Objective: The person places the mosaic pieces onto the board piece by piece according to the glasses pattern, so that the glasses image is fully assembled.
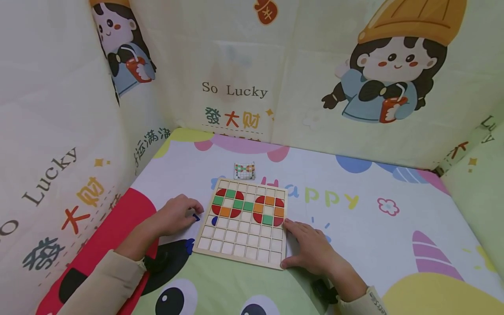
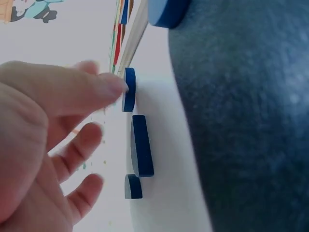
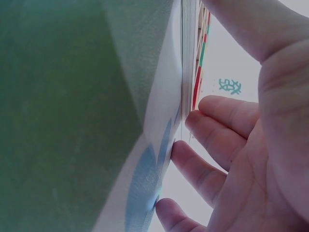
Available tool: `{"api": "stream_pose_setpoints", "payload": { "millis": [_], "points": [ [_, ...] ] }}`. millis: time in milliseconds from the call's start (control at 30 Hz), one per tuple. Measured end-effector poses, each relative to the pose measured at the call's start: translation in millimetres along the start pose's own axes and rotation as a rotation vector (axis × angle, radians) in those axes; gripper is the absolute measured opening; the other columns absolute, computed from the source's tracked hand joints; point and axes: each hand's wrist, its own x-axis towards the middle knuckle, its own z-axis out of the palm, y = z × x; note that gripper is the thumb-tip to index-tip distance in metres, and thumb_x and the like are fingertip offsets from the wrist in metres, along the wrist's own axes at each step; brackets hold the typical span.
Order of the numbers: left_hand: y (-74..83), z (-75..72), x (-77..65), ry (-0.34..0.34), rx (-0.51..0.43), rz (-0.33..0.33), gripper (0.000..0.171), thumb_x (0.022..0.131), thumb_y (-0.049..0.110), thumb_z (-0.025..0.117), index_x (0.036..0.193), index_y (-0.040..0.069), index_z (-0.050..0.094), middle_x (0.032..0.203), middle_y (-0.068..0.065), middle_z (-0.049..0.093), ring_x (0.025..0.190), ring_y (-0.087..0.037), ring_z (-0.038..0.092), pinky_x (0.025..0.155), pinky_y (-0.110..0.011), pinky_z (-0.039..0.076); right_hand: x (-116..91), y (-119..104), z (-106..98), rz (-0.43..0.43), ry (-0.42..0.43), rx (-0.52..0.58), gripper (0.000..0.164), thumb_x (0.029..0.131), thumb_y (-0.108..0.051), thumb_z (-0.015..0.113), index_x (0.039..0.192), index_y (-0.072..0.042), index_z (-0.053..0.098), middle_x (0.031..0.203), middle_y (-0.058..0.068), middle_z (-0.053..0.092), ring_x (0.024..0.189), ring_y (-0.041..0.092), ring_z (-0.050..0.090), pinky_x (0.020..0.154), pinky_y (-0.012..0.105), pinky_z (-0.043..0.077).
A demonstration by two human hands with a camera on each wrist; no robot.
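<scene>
A wooden grid board [image 1: 240, 238] lies on the table, its upper rows holding green and orange squares and red rounded pieces. One blue rounded piece [image 1: 214, 221] sits in a cell at its left. Just left of the board, my left hand [image 1: 179, 213] is low over the table; its thumb tip [image 2: 116, 87] touches a small blue piece [image 2: 130, 92], while the index fingertip is mostly hidden. More blue pieces [image 2: 143, 145] lie close by. My right hand [image 1: 313, 247] rests beside the board, fingers lightly bent, with fingertips and thumb against the right edge and near corner.
Behind the board lies a small printed card [image 1: 244, 170] with a coloured grid pattern. Several blue pieces [image 1: 190, 246] gather by the board's near left corner, partly over a dark printed patch. Printed cloth walls [image 1: 236, 52] enclose the table at the back and sides.
</scene>
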Motion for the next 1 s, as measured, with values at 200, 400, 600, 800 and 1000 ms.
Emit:
{"api": "stream_pose_setpoints", "payload": {
  "millis": [200,400,600,800,1000],
  "points": [
    [-2.1,-2.3,1.0,0.058,0.084,-0.042,0.041,0.071,0.025,0.089,0.105,0.011,0.071,0.092,-0.001,0.064,0.09,-0.021,0.054,0.077,-0.045,0.054,0.5,-0.2,-0.4,0.003,-0.002,0.001,0.104,0.064,-0.056,0.088,0.148,-0.01,0.048,0.151,0.008,0.047,0.138,0.034,0.041,0.104,0.062,0.033],
    [-3.2,0.4,2.0,0.046,0.094,-0.061,0.035,0.075,0.026,0.087,0.101,0.009,0.071,0.085,0.0,0.06,0.086,-0.02,0.052,0.075,-0.043,0.052,0.2,-0.1,-0.3,-0.001,0.001,-0.002,0.103,0.064,-0.055,0.089,0.148,-0.01,0.048,0.151,0.008,0.048,0.137,0.034,0.041,0.104,0.062,0.034],
    [-2.3,2.4,1.7,0.053,0.075,-0.056,0.033,0.077,0.02,0.084,0.105,0.009,0.071,0.09,-0.001,0.061,0.089,-0.021,0.052,0.077,-0.044,0.054,0.1,-0.2,-0.9,-0.011,0.006,-0.006,0.103,0.065,-0.054,0.089,0.148,-0.009,0.048,0.151,0.008,0.048,0.137,0.034,0.042,0.103,0.062,0.034],
    [-0.8,3.2,3.2,0.037,0.042,-0.053,0.036,0.078,0.017,0.083,0.111,0.007,0.071,0.099,-0.006,0.063,0.095,-0.024,0.053,0.079,-0.045,0.055,0.0,0.1,-1.2,-0.017,0.006,-0.003,0.103,0.065,-0.054,0.089,0.148,-0.009,0.048,0.151,0.009,0.047,0.137,0.034,0.042,0.102,0.062,0.035],
    [0.0,2.9,3.6,0.032,0.046,-0.041,0.038,0.077,0.016,0.084,0.112,0.007,0.072,0.099,-0.006,0.063,0.096,-0.025,0.053,0.076,-0.041,0.057,-0.1,-0.1,-0.9,-0.007,-0.001,-0.002,0.103,0.064,-0.055,0.088,0.148,-0.009,0.049,0.151,0.008,0.048,0.137,0.034,0.042,0.103,0.062,0.034]
  ]
}}
